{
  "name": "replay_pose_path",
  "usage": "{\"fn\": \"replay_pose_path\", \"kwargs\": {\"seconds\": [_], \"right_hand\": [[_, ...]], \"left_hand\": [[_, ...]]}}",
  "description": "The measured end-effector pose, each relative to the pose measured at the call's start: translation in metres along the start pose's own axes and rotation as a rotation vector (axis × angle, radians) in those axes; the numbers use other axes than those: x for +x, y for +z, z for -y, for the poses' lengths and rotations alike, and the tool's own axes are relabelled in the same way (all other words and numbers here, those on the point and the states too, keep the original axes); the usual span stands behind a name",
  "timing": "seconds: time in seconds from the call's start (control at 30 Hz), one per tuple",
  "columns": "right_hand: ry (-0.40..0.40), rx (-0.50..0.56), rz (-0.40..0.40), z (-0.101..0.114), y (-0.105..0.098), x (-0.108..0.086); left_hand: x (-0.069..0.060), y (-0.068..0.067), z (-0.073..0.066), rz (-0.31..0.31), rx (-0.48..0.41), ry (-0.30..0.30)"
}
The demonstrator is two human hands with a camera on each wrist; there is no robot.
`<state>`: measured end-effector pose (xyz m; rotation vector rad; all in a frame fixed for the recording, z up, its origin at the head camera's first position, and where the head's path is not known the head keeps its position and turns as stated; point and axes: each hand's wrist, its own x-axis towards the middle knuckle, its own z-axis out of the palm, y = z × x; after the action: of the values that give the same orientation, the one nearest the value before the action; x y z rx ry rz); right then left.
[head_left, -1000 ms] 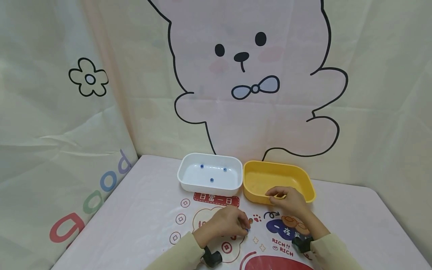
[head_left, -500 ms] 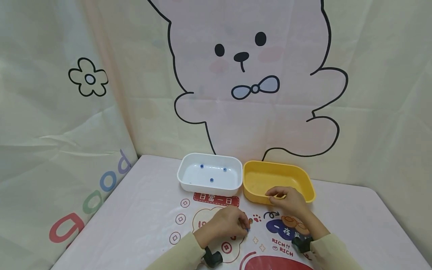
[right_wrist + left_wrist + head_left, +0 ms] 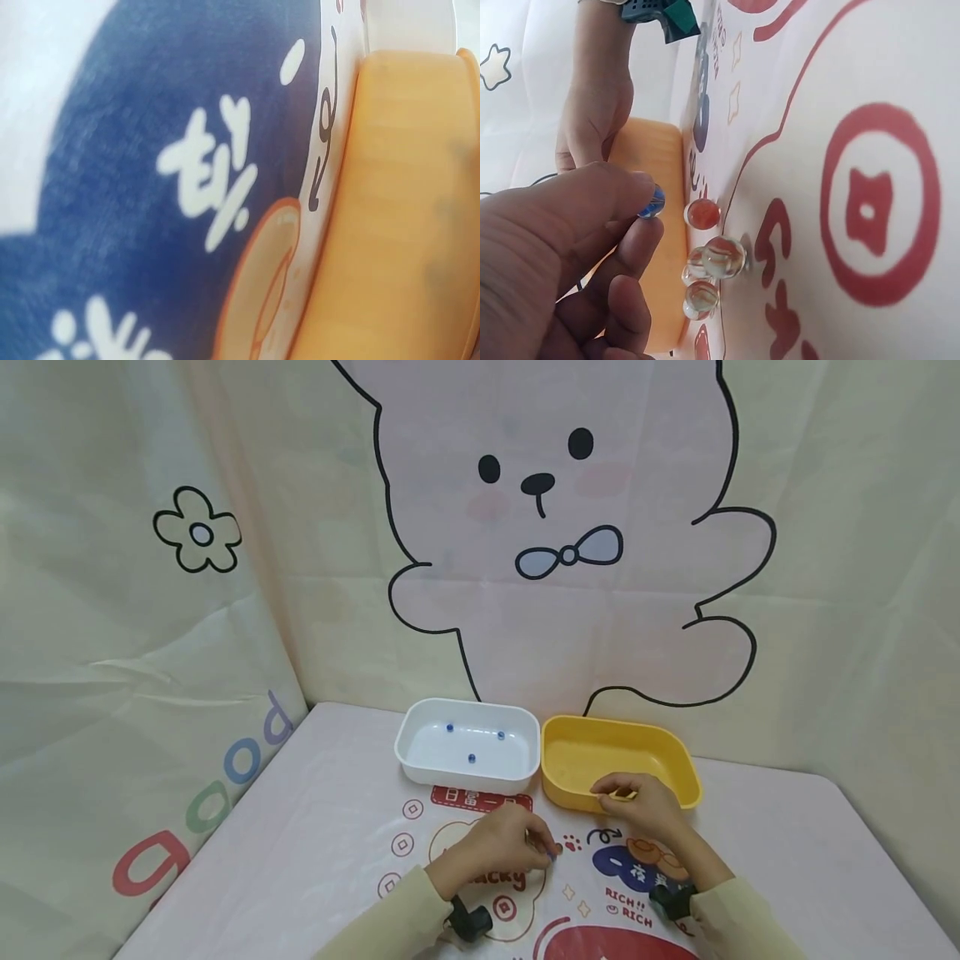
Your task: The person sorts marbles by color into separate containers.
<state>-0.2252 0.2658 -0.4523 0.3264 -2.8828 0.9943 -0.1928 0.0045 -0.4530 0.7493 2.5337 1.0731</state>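
Note:
My left hand pinches a blue glass marble between thumb and forefinger, just above the table. Beside it on the table, in the left wrist view, lie an orange-red marble and several clear swirled marbles. My right hand grips the near rim of the yellow basin, with the fingers over the inside and the thumb outside; the right wrist view does not show its fingers. Left of that basin stands a white basin with three small blue marbles on its floor.
Both basins stand side by side near the back of the table, against a hanging cloth printed with a bear. Another cloth runs along the left side. Red and blue prints cover the tabletop's middle.
My left hand has risen slightly from the table, moving a little away with the blue marble in its fingers. My right hand stays in place on the yellow basin's rim.

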Motion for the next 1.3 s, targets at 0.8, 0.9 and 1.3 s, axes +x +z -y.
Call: {"fn": "replay_pose_path", "kwargs": {"seconds": [0.8, 0.9, 1.3], "right_hand": [[-0.002, 0.007, 0.004, 0.003, -0.003, 0.002], [0.005, 0.006, 0.008, 0.003, -0.003, 0.002], [0.032, 0.008, 0.024, -0.001, 0.000, 0.001]], "left_hand": [[0.005, -0.037, 0.003, -0.121, 0.047, 0.040], [0.005, -0.045, 0.003, -0.135, 0.051, 0.048], [0.003, -0.076, 0.004, -0.210, 0.052, 0.034]]}}
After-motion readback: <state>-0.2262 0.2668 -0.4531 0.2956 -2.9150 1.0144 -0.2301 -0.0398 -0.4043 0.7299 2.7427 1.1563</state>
